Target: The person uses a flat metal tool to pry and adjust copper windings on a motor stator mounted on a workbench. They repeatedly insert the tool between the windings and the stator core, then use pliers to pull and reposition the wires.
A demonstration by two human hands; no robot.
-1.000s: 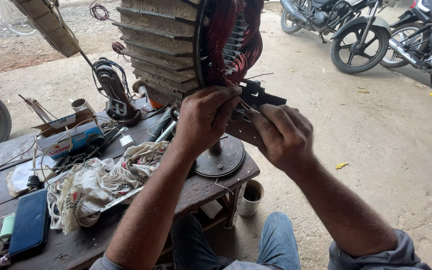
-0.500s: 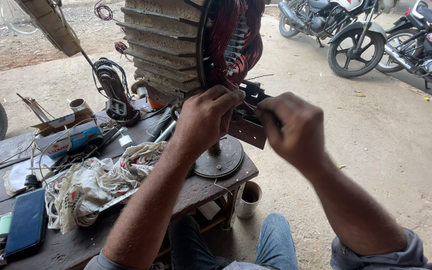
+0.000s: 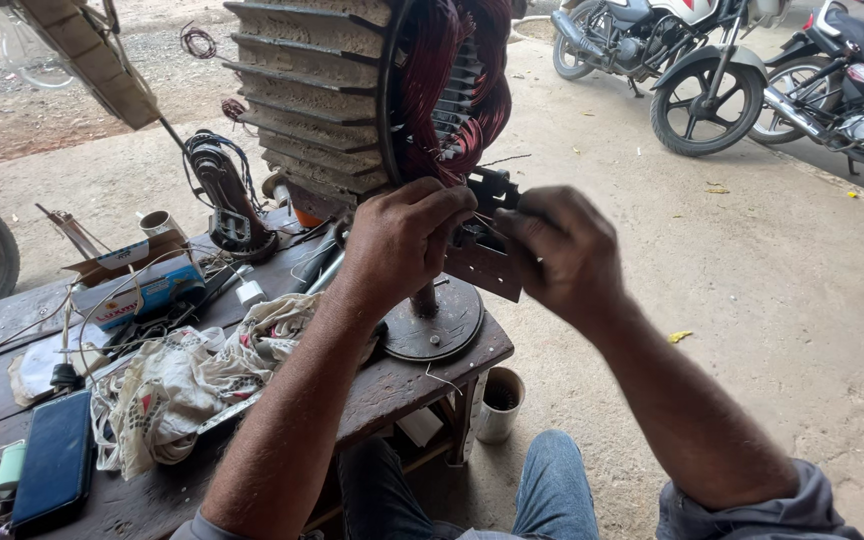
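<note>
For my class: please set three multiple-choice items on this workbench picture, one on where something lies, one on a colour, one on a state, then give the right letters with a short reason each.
1. Where does the dark phone lie?
A. at the near left corner of the wooden table
B. on the ground by the motorcycles
C. on top of the motor

2. What colour are the wire windings in the finned motor housing?
A. green
B. dark red
C. white

3. What are the two hands doing?
A. resting flat on the table
B. pinching at the motor's rim
C. hanging at the person's sides

Answers:
1 A: the phone lies on the table near its left edge.
2 B: the windings in the housing look dark red.
3 B: the left hand and right hand meet at the rim, fingers pinched.
</note>
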